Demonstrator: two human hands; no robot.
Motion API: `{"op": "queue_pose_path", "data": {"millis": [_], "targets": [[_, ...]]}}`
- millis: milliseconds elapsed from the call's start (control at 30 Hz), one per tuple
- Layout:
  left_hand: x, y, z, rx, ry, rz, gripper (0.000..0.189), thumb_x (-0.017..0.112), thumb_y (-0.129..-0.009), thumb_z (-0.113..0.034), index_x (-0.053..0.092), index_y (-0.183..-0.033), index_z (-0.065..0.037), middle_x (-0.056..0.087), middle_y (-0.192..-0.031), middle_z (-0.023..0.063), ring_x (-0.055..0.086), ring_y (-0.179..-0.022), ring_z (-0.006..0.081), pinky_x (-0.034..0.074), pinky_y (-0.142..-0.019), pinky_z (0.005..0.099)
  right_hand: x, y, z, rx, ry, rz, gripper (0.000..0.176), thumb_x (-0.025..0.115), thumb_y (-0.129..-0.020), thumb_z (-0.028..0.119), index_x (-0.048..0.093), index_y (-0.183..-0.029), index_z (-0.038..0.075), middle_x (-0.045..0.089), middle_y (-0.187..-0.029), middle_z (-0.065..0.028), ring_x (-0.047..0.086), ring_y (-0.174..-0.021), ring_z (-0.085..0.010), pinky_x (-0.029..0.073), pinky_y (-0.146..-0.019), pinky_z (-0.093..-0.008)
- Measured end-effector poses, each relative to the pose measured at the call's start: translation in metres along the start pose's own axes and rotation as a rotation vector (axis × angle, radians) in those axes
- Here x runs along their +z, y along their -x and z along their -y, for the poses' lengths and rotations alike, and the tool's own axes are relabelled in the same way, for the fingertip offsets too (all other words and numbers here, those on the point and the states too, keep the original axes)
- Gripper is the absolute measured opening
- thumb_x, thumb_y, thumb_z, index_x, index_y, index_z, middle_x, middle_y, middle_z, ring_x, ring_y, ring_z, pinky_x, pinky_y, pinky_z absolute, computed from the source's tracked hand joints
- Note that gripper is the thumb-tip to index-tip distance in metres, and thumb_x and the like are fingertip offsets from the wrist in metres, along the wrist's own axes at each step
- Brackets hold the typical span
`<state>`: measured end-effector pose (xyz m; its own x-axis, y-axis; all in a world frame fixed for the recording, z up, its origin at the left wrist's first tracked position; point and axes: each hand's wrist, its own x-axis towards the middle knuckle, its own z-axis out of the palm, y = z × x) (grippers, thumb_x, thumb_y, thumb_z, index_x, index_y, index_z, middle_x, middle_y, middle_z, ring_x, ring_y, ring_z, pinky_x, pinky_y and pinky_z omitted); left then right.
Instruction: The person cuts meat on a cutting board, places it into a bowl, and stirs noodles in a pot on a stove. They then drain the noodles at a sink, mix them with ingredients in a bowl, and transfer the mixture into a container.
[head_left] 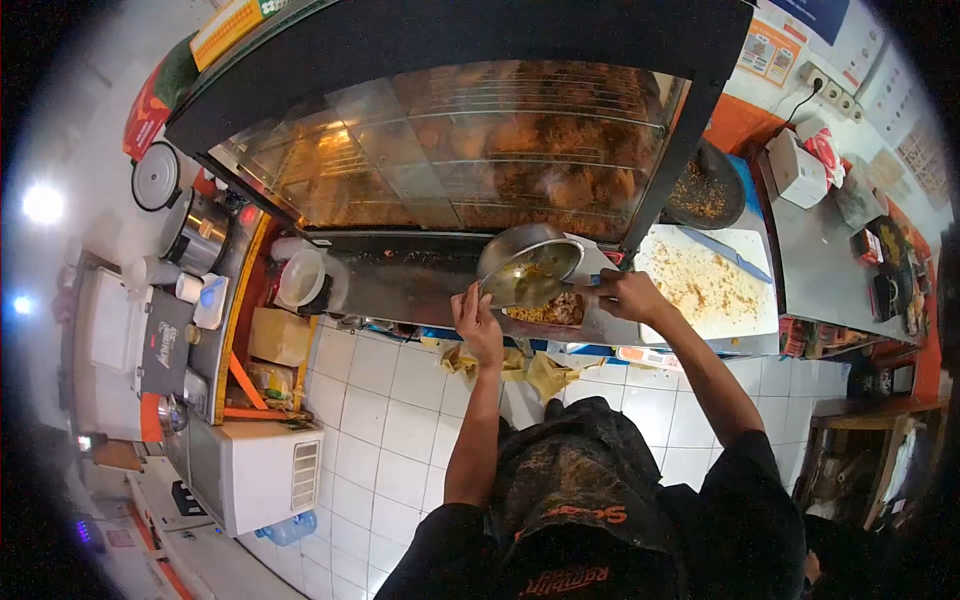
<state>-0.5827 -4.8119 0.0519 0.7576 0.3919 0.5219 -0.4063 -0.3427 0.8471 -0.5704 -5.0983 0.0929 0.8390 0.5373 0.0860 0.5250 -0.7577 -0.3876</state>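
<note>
My left hand [478, 325] grips the rim of a round metal bowl [508, 250] from its near left side. The bowl is tilted, its opening toward me, with yellowish liquid and bits inside. Closed around a blue handle [597, 279] at the bowl's right edge is my right hand [632, 297]; the tool's far end is hidden. Just below the bowl, a tray of chopped food [545, 312] sits on the metal counter [400, 285]. A white cutting board [715, 290] strewn with crumbs lies right of my right hand, with a knife [725, 255] across its far corner.
A glass-fronted display case [450, 150] full of browned food rises behind the counter. At its right stands a dark mortar-like bowl [705, 190]. A white plastic tub [302, 278] sits to the left. Brown paper [555, 375] hangs at the counter's near edge, above the tiled floor [385, 410].
</note>
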Motion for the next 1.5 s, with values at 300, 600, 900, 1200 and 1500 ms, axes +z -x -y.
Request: {"op": "queue_pose_path", "data": {"millis": [300,600,900,1200,1500], "targets": [[0.009,0.008,0.006,0.096,-0.045,0.005,0.021,0.058,-0.095,-0.002,0.067,-0.113,-0.001,0.052,-0.094,0.0094,0.055,-0.083,0.0221,0.048,-0.072,0.0352,0.011,0.003,0.015,0.226,-0.016,-0.122,0.038,0.061,-0.081,0.017,0.066,-0.118,0.024,0.067,-0.082,-0.0184,0.067,-0.076,-0.0378,0.055,-0.068,-0.0469],[0.006,0.001,-0.009,0.214,-0.041,0.129,0.034,0.051,-0.092,0.011,0.067,-0.118,-0.004,0.047,-0.1,0.0084,0.057,-0.093,0.0208,0.055,-0.078,0.0298,0.027,-0.001,0.019,0.23,-0.163,-0.263,0.044,0.054,-0.087,0.012,0.06,-0.129,0.024,0.067,-0.087,-0.0199,0.065,-0.076,-0.039,0.054,-0.067,-0.0477],[0.001,-0.013,-0.003,0.253,-0.052,0.149,0.034,0.053,-0.091,0.011,0.066,-0.118,-0.004,0.048,-0.106,0.01,0.057,-0.094,0.0226,0.06,-0.082,0.0352,0.005,0.028,0.027,0.326,-0.117,-0.211,0.044,0.057,-0.086,0.015,0.061,-0.128,0.027,0.066,-0.089,-0.0144,0.066,-0.076,-0.0355,0.054,-0.066,-0.0459],[0.003,-0.006,-0.006,0.206,-0.089,0.19,0.033,0.054,-0.091,0.009,0.067,-0.117,-0.006,0.048,-0.109,0.0081,0.059,-0.095,0.0223,0.059,-0.083,0.0332,0.058,0.021,0.044,0.32,-0.126,-0.254,0.05,0.059,-0.084,0.009,0.06,-0.131,0.025,0.064,-0.084,-0.0155,0.064,-0.072,-0.0353,0.053,-0.065,-0.044],[-0.006,-0.017,-0.004,0.246,-0.038,0.117,0.033,0.054,-0.09,0.011,0.068,-0.115,-0.007,0.05,-0.105,0.0068,0.059,-0.095,0.0242,0.055,-0.081,0.0314,0.044,0.032,0.075,0.423,-0.038,-0.369,0.061,0.057,-0.084,0.007,0.048,-0.141,0.027,0.06,-0.083,-0.0131,0.063,-0.064,-0.0352,0.053,-0.057,-0.0467]]}}
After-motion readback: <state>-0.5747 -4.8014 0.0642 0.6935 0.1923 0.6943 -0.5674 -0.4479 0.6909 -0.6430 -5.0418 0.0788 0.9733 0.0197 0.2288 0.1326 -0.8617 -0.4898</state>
